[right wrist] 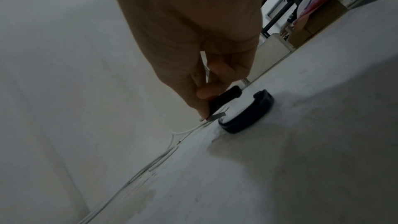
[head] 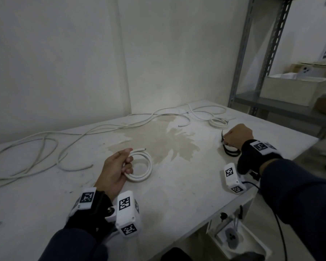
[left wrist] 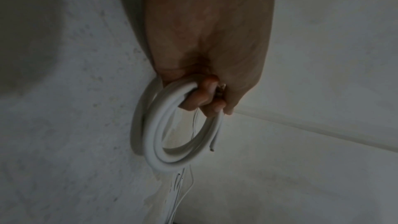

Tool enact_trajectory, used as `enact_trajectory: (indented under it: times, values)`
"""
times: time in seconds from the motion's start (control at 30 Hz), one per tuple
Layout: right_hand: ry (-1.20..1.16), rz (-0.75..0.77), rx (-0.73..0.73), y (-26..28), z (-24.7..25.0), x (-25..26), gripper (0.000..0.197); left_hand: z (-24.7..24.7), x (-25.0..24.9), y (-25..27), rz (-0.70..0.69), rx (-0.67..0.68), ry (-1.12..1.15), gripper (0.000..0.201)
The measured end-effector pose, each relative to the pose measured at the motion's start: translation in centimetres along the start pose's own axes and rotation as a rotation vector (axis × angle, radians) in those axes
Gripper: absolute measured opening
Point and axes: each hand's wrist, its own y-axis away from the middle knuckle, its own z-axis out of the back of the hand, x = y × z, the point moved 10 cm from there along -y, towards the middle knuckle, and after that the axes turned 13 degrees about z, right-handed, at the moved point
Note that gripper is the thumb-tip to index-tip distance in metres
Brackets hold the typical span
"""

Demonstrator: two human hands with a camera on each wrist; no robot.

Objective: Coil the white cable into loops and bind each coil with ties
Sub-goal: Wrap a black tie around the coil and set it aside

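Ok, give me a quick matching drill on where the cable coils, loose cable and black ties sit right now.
Things:
1. coil with a free cut end
2. far small coil
3. black tie strip
4. black ties on the table
5. loose cable

States:
A. pinched by the right hand
B. lying beside the right hand, unheld
C. gripped by the left hand
D. lying at the table's far side, untouched
E. sprawled uncoiled near the wall

Pairs: 1-C, 2-D, 3-A, 4-B, 5-E

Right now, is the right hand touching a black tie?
Touching. The right wrist view shows the right hand pinching a black tie between thumb and fingers, just above the table; a second curled tie lies apart.
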Motion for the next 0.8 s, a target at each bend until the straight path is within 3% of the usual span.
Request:
enact_trajectory:
  times: [0.23, 0.37, 0.47, 0.63, 0.8]
  values:
    - [-0.116, -0.043, -0.030, 0.2, 0.4, -0.1, 0.028, 0.1, 0.1, 0.0, 0.010, -0.012, -0.004, 0.011]
    - [-0.422, 0.107, -0.033, 2.7, 1.1, 6.0, 0.009, 0.1, 0.1, 0.0, 0.022, -0.024, 0.010, 0.011]
    - [-0.787, 0.156, 0.142, 5.6, -0.7, 12.5, 0.005, 0.3, 0.1, 0.3, 0.035, -0.026, 0.030, 0.011]
    - [-1.191, 0.143, 0.546, 11.9, -6.2, 22.7, 0.015, 2.7, -1.5, 1.9, 0.027, -0.073, 0.030, 0.014]
    - [-1.314, 0.079, 0.770, 16.7, -11.9, 29.4, 0.010, 8.2, -5.2, 4.8, -0.041, -0.188, -0.069, 0.011]
